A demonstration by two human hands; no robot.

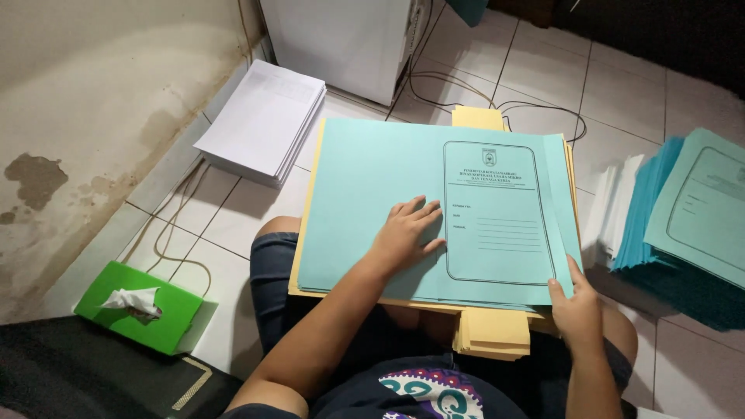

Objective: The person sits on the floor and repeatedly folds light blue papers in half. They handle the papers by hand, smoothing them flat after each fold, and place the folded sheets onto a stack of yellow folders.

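Where the stained wall meets the tiled floor (233, 221) at the far left, a green tissue box (143, 306) sits with a white tissue poking out of its top. Just beyond it, further up, a stack of white paper (264, 120) lies on the tiles beside a white cabinet (341, 43), with thin cables trailing across the floor near both. In the middle, a light blue folder (365, 194) with a printed black frame on its cover rests across the person's lap, lying on top of a pile of yellow folders (493, 334) whose edges stick out below and above it. The left hand (407, 233) lies flat on the blue cover, fingers spread and pressed down just beside the printed frame. Further right, the right hand (574, 306) grips the lower right corner of the same folder, thumb on top and the other fingers hidden underneath. At the far right, a tall heap of blue folders (691, 225) stands on the floor, with some white sheets (613, 209) leaning against its near side.
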